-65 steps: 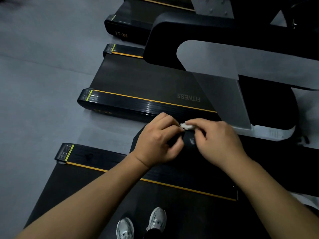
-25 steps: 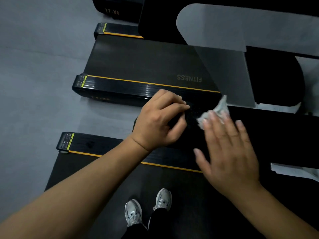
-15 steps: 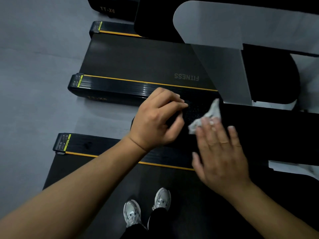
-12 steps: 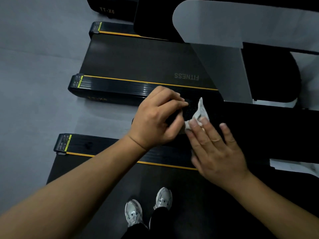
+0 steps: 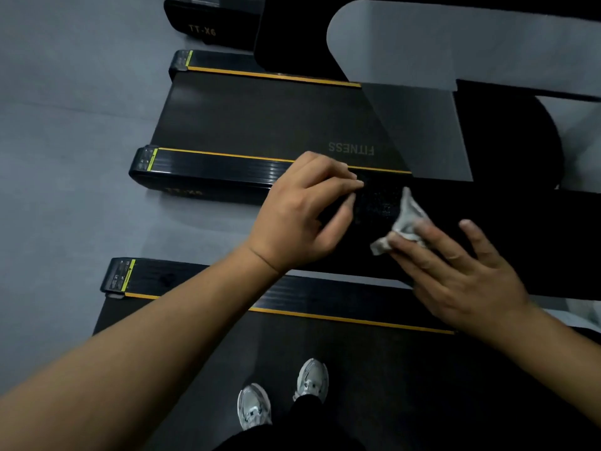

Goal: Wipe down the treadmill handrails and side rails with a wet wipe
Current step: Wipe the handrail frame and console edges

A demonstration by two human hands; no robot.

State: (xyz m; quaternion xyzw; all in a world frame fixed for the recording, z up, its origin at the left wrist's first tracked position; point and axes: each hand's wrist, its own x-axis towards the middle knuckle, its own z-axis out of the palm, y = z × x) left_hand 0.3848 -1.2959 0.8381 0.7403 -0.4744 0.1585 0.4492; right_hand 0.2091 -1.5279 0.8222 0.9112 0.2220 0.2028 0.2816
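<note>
A black treadmill handrail [image 5: 520, 242] runs across the middle of the head view, above the belt I stand on. My left hand [image 5: 302, 216] grips its rounded left end, fingers curled over the top. My right hand [image 5: 461, 271] lies flat with straight spread fingers and presses a crumpled white wet wipe [image 5: 403, 222] onto the top of the handrail, just right of my left hand. The black side rail [image 5: 325, 297] with its orange stripe lies below the handrail.
A neighbouring treadmill deck [image 5: 260, 122] marked FITNESS lies ahead, with its grey and black handrail [image 5: 422, 43] above it. A third treadmill's end [image 5: 201, 24] shows at the top. Grey floor [image 5: 65, 157] is on the left. My two grey shoes [image 5: 279, 402] stand on the belt.
My right hand has slid the wipe to the right along the handrail, away from my left hand. My left hand has kept its grip on the handrail's end.
</note>
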